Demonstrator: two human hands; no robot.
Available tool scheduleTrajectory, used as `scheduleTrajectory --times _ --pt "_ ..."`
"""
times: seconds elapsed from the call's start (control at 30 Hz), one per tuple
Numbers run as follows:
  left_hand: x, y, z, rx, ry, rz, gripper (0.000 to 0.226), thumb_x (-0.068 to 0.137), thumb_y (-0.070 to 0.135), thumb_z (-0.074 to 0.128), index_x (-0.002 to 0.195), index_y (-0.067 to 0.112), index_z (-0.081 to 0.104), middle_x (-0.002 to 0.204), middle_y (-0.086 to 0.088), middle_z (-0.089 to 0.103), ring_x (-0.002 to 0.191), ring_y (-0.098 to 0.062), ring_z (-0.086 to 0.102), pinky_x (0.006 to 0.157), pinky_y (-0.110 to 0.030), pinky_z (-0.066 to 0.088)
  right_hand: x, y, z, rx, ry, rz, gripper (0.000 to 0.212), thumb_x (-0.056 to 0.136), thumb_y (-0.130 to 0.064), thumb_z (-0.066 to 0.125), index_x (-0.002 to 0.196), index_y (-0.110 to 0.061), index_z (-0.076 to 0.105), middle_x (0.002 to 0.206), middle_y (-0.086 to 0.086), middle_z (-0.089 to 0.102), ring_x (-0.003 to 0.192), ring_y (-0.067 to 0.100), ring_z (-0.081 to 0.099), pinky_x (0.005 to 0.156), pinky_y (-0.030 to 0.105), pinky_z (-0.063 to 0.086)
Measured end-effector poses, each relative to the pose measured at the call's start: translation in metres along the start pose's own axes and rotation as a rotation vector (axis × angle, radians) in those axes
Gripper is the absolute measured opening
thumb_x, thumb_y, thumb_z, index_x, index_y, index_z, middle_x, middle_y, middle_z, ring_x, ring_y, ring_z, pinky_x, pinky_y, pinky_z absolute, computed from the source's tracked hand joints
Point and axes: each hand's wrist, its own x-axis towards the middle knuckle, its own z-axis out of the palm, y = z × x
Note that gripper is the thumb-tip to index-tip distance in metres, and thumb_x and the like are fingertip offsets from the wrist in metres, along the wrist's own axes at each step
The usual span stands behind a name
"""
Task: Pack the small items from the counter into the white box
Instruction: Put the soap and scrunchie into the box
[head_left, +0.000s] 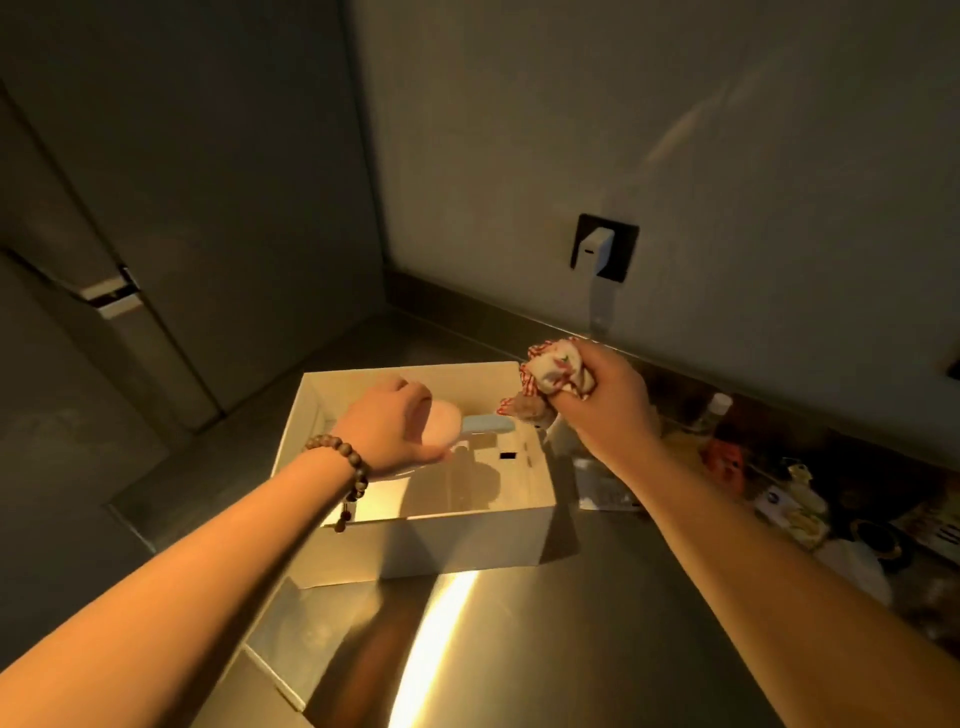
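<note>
The open white box (441, 540) stands on the steel counter in the middle of the view. My left hand (387, 431), with a bead bracelet on the wrist, reaches inside the box and holds a round pink item (441, 423) attached to a pale blue handle (488, 425). My right hand (602, 410) hovers over the box's far right corner, closed on a bunch of patterned fabric scrunchies (556, 371), red-and-white and brownish. The box floor shows a small dark slot; the rest of its contents is hidden by my left hand.
Several small items (810, 499), including a bottle (719, 408) and a dark ring, lie in shadow on the counter at right. A white charger (597, 249) sits in a wall socket behind. A white box lid edge (275, 675) lies at front left. Dark cabinet at left.
</note>
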Motion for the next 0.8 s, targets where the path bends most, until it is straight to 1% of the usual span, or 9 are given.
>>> scheduleTrajectory --times 0.07,0.13,0.2,0.27,0.33,0.43,0.57,0.73,0.8 --pt "0.005 -0.022 0.014 0.048 -0.068 0.049 0.075 0.059 0.059 0.075 0.122 0.028 0.047 0.118 0.005 0.051 0.099 -0.011 0.044 0.081 -0.027 0.043 0.004 -0.006 0.025 -0.017 -0.012 0.029 0.037 0.081 -0.016 0.07 0.115 -0.029 0.061 0.109 -0.008 0.062 0.103 0.009 0.058 0.074 0.026 0.057" --pt "0.013 -0.039 0.028 0.136 -0.165 0.16 0.078 0.059 0.061 0.074 0.125 0.03 0.046 0.123 0.005 0.051 0.108 -0.016 0.044 0.089 -0.032 0.041 0.007 -0.011 0.046 -0.035 -0.018 0.073 0.04 0.081 -0.018 0.071 0.118 -0.026 0.061 0.111 -0.005 0.062 0.103 0.01 0.058 0.078 0.033 0.058" --pt "0.022 -0.051 0.039 0.192 -0.277 0.272 0.079 0.059 0.059 0.076 0.127 0.033 0.045 0.13 0.006 0.049 0.117 -0.019 0.042 0.1 -0.037 0.036 0.008 -0.013 0.062 -0.045 -0.017 0.094 0.04 0.08 -0.019 0.072 0.118 -0.025 0.061 0.111 -0.005 0.061 0.102 0.01 0.057 0.08 0.033 0.056" --pt "0.03 -0.057 0.046 0.212 -0.37 0.368 0.078 0.061 0.055 0.077 0.129 0.035 0.044 0.134 0.007 0.047 0.123 -0.02 0.039 0.105 -0.039 0.032 0.007 -0.014 0.074 -0.051 -0.016 0.099 0.038 0.08 -0.02 0.071 0.117 -0.024 0.062 0.11 -0.006 0.062 0.102 0.011 0.057 0.081 0.03 0.055" --pt "0.038 -0.058 0.05 0.237 -0.421 0.475 0.078 0.063 0.055 0.077 0.13 0.036 0.042 0.134 0.007 0.045 0.122 -0.019 0.039 0.104 -0.038 0.033 0.005 -0.012 0.082 -0.076 -0.014 0.135 0.038 0.081 -0.021 0.071 0.118 -0.025 0.061 0.112 -0.006 0.062 0.105 0.012 0.056 0.082 0.03 0.054" --pt "0.045 -0.053 0.053 0.229 -0.464 0.622 0.078 0.064 0.054 0.076 0.13 0.035 0.04 0.133 0.004 0.044 0.12 -0.019 0.04 0.1 -0.037 0.037 0.001 -0.006 0.085 -0.103 0.0 0.185 0.041 0.081 -0.022 0.07 0.121 -0.026 0.06 0.116 -0.005 0.062 0.109 0.014 0.055 0.088 0.04 0.054" --pt "0.045 -0.051 0.057 0.376 -0.544 0.824 0.078 0.068 0.043 0.077 0.136 0.03 0.039 0.137 0.003 0.045 0.125 -0.021 0.035 0.104 -0.038 0.034 -0.001 -0.003 0.083 -0.101 0.008 0.188 0.038 0.081 -0.022 0.072 0.117 -0.027 0.062 0.112 -0.008 0.063 0.107 0.014 0.055 0.085 0.042 0.054" --pt "0.042 -0.053 0.06 0.418 -0.542 0.857 0.082 0.07 0.037 0.077 0.139 0.028 0.033 0.144 -0.001 0.036 0.131 -0.024 0.03 0.108 -0.041 0.03 0.0 -0.003 0.087 -0.136 -0.011 0.171 0.037 0.081 -0.024 0.071 0.117 -0.027 0.062 0.114 -0.007 0.063 0.107 0.013 0.054 0.081 0.028 0.051" --pt "0.04 -0.056 0.059 0.386 -0.529 0.808 0.084 0.07 0.04 0.077 0.139 0.027 0.032 0.143 -0.002 0.034 0.129 -0.024 0.032 0.106 -0.04 0.034 0.001 -0.005 0.086 -0.126 -0.02 0.168 0.038 0.081 -0.024 0.071 0.117 -0.028 0.061 0.114 -0.007 0.063 0.108 0.012 0.054 0.083 0.028 0.051"
